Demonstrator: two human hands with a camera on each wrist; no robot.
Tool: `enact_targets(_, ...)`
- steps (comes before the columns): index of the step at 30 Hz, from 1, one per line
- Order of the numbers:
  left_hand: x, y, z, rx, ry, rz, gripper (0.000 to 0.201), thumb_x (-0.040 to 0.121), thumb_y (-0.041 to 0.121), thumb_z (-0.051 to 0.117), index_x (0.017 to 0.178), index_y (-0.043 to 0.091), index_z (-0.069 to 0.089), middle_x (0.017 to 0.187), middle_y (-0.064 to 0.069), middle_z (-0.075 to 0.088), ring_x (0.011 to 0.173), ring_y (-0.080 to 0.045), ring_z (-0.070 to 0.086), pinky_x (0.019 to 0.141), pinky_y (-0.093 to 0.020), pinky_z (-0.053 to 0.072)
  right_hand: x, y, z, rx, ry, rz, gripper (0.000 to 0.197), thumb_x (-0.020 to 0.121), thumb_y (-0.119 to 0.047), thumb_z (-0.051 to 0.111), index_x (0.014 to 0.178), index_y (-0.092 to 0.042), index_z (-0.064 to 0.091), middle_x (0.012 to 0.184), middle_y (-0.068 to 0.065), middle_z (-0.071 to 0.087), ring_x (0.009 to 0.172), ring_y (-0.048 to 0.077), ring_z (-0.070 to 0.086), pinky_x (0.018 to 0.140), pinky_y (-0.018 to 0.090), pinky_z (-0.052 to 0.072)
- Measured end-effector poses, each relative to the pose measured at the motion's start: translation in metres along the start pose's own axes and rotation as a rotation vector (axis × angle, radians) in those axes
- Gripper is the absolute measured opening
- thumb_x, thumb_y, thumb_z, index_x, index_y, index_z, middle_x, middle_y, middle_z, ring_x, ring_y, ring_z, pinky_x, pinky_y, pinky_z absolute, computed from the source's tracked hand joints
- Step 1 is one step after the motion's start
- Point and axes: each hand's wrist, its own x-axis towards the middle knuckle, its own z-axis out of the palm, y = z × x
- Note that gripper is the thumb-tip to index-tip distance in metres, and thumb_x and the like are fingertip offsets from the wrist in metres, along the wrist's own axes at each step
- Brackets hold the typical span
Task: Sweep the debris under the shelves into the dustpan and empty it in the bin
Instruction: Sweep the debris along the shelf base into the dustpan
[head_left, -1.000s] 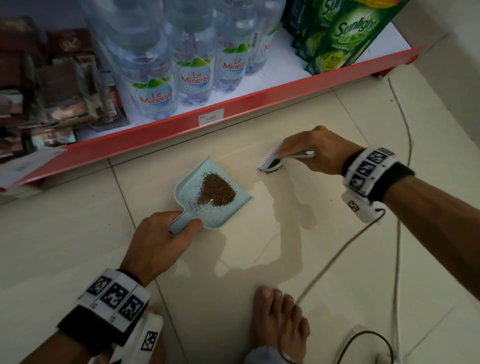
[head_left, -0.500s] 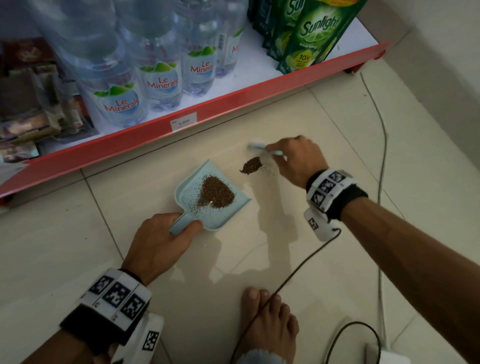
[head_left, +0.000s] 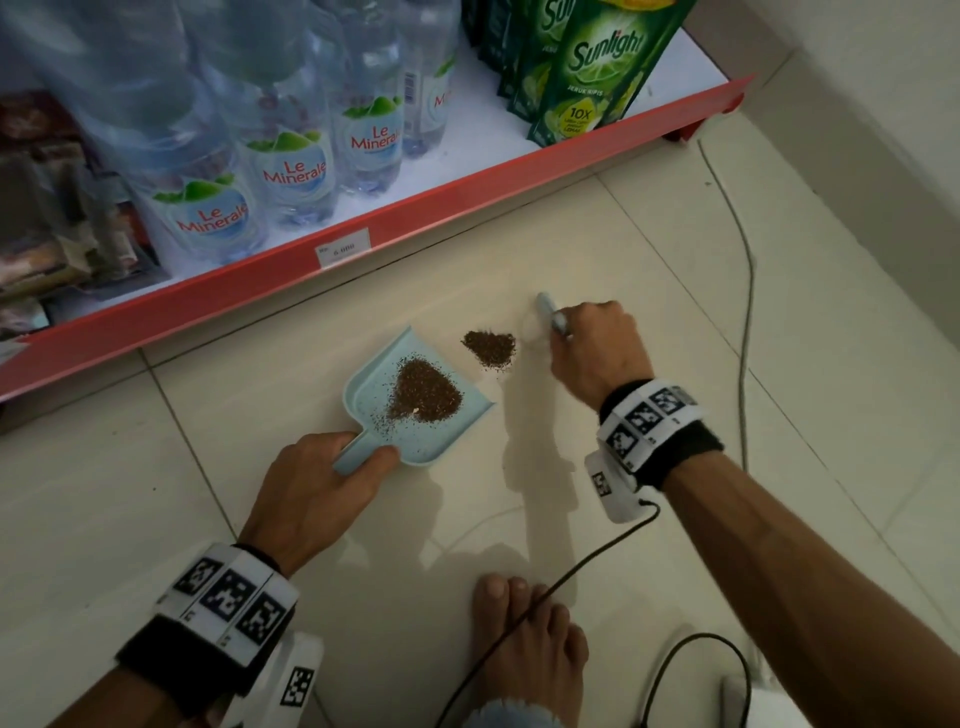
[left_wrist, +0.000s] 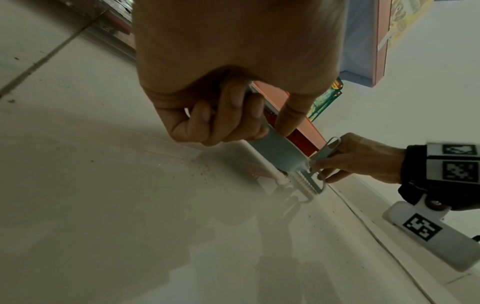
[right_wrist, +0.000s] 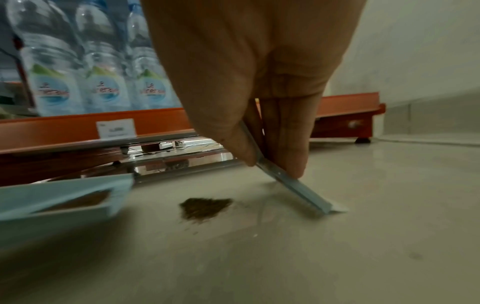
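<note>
The left hand (head_left: 311, 493) curls its fingers and thumb around the short handle of the light blue dustpan (head_left: 415, 400) and keeps it flat on the tiled floor (head_left: 675, 519). The open mouth of the pan faces to the right, toward the brush, probably so that the next stroke can push material straight over the lip. One heap of brown debris (head_left: 427, 392) already lies inside the pan. A second, smaller pile (head_left: 489, 347) lies on the floor just beside the mouth of the pan, between the pan and the hand brush (head_left: 549, 313).

The right hand (head_left: 597, 353) pinches the thin blue handle of this brush between thumb and fingers. In the right wrist view the brush (right_wrist: 291, 185) leans over, with its far end at the floor on the side of the pile away from the pan. I judge it is placed there so the pile can be swept toward the pan.

The red shelf edge (head_left: 415, 228), with water bottles (head_left: 291, 171) and green Sunlight pouches (head_left: 587, 73) above it, stands just behind. The space under the shelf is dark, so I cannot tell whether more debris stays there. The bristles are blurred in the head view. No bin is visible in any view. In the left wrist view the palm covers most of the dustpan handle.
</note>
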Motion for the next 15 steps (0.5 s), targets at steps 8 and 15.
enact_targets(8,-0.003,0.0,-0.002,-0.004,-0.025,-0.003,0.051,0.082,0.056,0.058,0.067,0.008,0.064,0.056,-0.004,0.061,0.057,-0.02,0.061,0.054,-0.03,0.045,-0.009,-0.039,0.01,0.074,0.025,-0.117,0.03,0.098,-0.017,0.045,0.069,-0.01,0.05,0.064,0.003,0.049,0.048,0.014,0.039,0.044,0.021,0.024)
enact_targets(15,0.002,0.009,0.005,-0.002,-0.098,-0.14,0.052,0.077,0.061,0.057,0.057,0.013,0.056,0.051,0.006,0.057,0.061,-0.02,0.065,0.062,-0.032,0.05,0.008,-0.008,-0.019,0.047,0.145,-0.172,0.022,0.099,-0.022,0.046,0.1,-0.012,0.065,0.082,0.005,0.05,0.06,0.023,0.047,0.055,0.023,0.03)
